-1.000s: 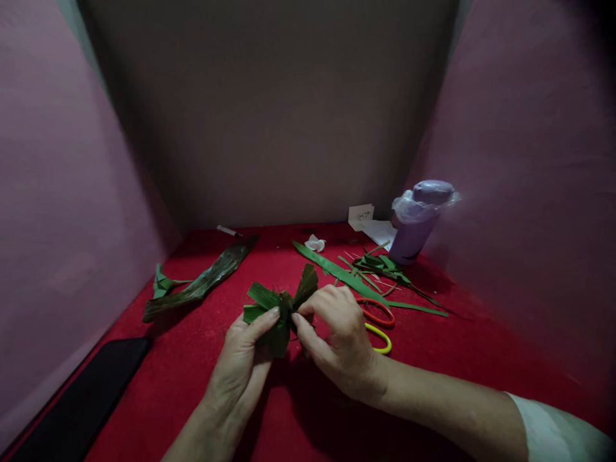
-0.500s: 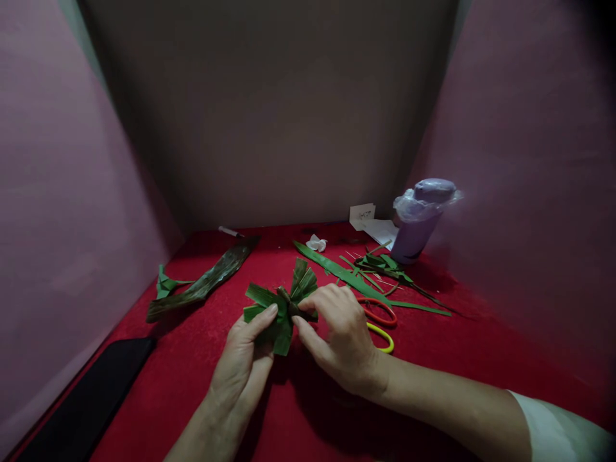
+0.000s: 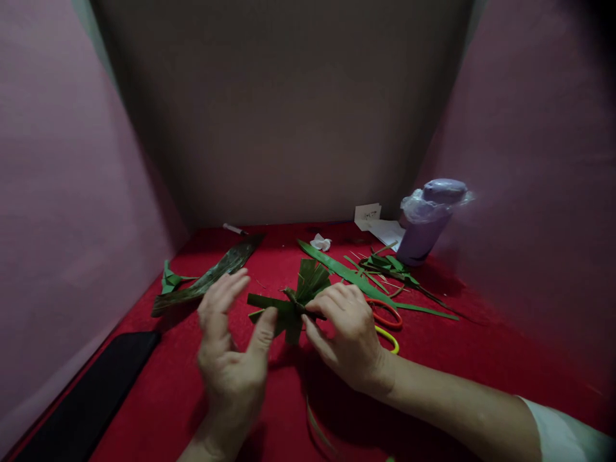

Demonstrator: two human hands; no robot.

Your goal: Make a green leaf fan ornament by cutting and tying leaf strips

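A folded bundle of green leaf strips (image 3: 289, 321), its ends fanning out like a flower, is pinched between the thumb and fingers of my right hand (image 3: 344, 333). On its left side my left hand (image 3: 233, 359) is open, fingers spread and palm turned toward the bundle. The left thumb tip overlaps the bundle in view; whether it touches I cannot tell. A thin strip (image 3: 315, 423) trails below the bundle. The scissors (image 3: 389, 314), with one red and one yellow handle loop, lie partly hidden behind my right hand.
A long dark leaf (image 3: 212, 282) and a small folded green leaf piece (image 3: 169, 279) lie at left. A long green leaf (image 3: 346, 273) and leaf scraps (image 3: 385, 263) lie at right, near a purple cup (image 3: 421, 237). A black flat case (image 3: 106, 385) sits at left front.
My left hand has let go of the leaf bundle and opened, moving left with fingers spread. My right hand keeps its pinch. The view has shifted slightly, and a trailing strip now shows below.
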